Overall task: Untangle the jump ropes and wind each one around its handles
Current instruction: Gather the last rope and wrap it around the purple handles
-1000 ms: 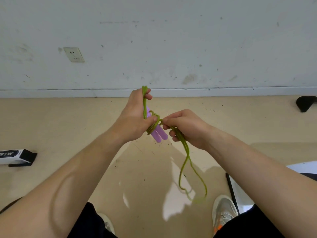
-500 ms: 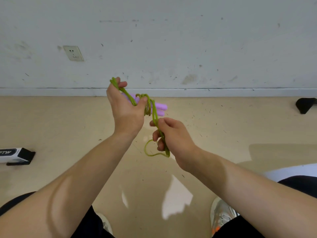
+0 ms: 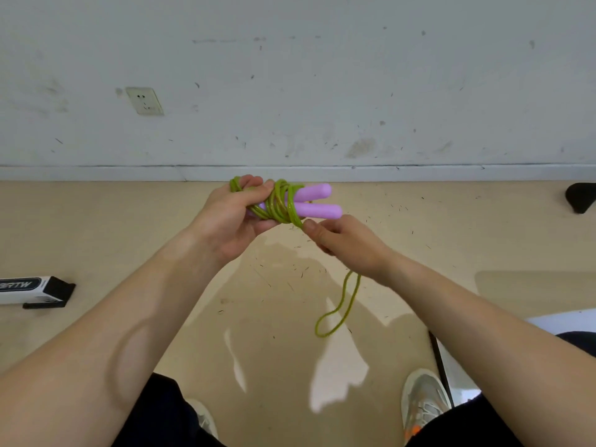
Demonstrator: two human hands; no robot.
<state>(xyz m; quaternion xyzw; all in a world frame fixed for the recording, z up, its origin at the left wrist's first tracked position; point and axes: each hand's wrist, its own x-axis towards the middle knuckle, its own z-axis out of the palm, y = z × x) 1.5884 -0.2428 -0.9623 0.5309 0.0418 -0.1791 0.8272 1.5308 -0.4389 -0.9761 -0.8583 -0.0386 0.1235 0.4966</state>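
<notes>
We see two bare forearms reaching out over tan floor (image 3: 96, 227), at foot of grey wall.

- Left hand (image 3: 232, 221): fingers curled round two purple handles (image 3: 319, 211), held side by side, free ends pointing right.
- Green rope (image 3: 280, 204): several turns wound round handles, just beside left fingers; one strand over left fingertips.
- Right hand (image 3: 345, 243): just below handles, thumb and fingers pinching rope where it leaves coil.
- Slack loop of rope hangs below right wrist.
- Socket (image 3: 144, 101) on wall, upper left.
- White-and-black box (image 3: 29, 290) on floor, far left.
- Grey shoe (image 3: 422, 401), bottom right.
</notes>
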